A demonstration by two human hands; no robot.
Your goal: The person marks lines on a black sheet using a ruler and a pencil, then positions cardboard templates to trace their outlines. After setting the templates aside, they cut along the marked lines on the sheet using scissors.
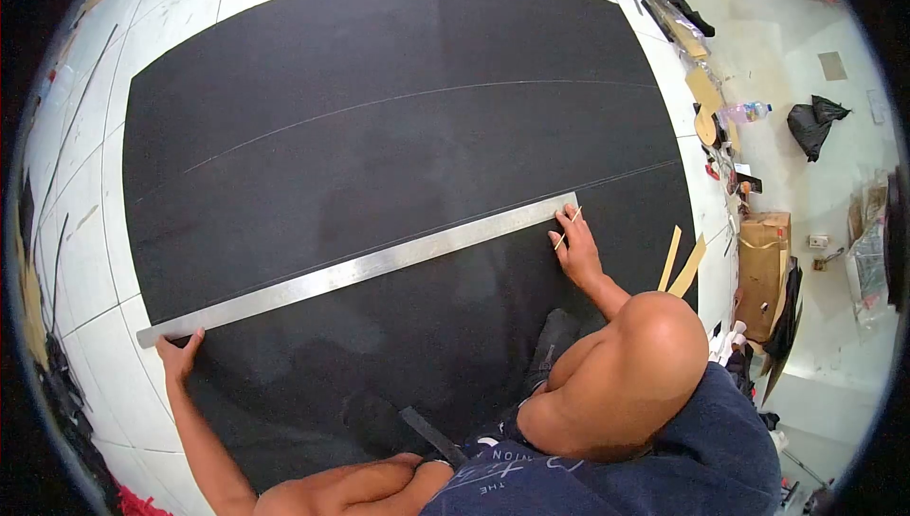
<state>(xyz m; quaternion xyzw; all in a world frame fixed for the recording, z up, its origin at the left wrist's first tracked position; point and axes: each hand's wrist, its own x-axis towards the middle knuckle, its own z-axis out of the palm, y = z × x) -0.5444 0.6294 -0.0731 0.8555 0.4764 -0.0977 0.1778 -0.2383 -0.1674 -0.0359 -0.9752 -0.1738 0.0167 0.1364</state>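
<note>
A long steel ruler [379, 262] lies slantwise across a large black sheet [398, 165] on the floor. My left hand [178, 357] holds its left end, thumb and fingers apart along the lower edge; that end reaches past the sheet onto the tiles. At the other end, my right hand [578, 249] rests its fingertips on the metal, with a thin pale stick [569, 228] held between the fingers. Just above the ruler's upper edge runs a fine pale line, continuing to the sheet's right side. Higher up, a curved pale line [360, 105] crosses the sheet.
My bent knee [664, 331] and feet are on the sheet's near side. Two tan strips [678, 265] lie on its right part. A dark strap-like piece [431, 435] is near my shin. Along the right stand a cardboard box [763, 270], a plastic bottle [746, 112] and scraps.
</note>
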